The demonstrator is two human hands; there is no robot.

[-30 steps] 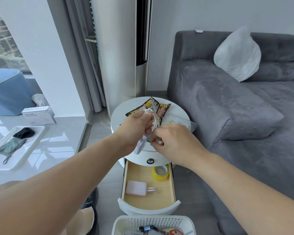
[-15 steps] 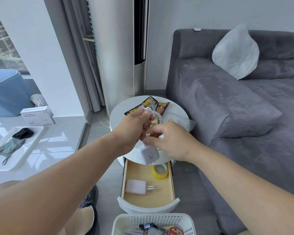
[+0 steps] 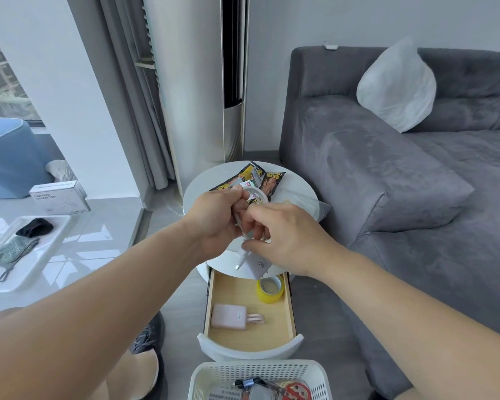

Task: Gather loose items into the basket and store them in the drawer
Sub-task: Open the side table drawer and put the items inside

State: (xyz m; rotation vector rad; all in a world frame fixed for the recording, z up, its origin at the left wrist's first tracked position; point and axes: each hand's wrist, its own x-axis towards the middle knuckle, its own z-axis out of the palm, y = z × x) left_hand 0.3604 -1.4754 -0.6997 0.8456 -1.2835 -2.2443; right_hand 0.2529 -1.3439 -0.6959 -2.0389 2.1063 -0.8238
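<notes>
Both hands meet above the round white side table (image 3: 298, 186). My left hand (image 3: 214, 220) grips a coiled white charging cable (image 3: 256, 194); my right hand (image 3: 283, 235) pinches the same cable lower down, with a white charger block (image 3: 257, 265) and a plug end hanging beneath. Below them the table's wooden drawer (image 3: 290, 316) stands pulled out, holding a yellow tape roll (image 3: 270, 289) and a pink power bank (image 3: 229, 316). A white perforated basket (image 3: 214, 376) with several small items sits at the bottom edge.
Black-and-yellow snack packets (image 3: 273, 180) and a clear bag lie on the tabletop. A grey sofa (image 3: 387, 183) with a white pillow fills the right. A tall silver appliance stands behind the table. At left, a white tray (image 3: 49, 243) with cloth items and a white box rest on a glossy surface.
The charger block has dropped lower beneath my right hand and a plug end now dangles free. Both hands stay together on the cable above the open drawer.
</notes>
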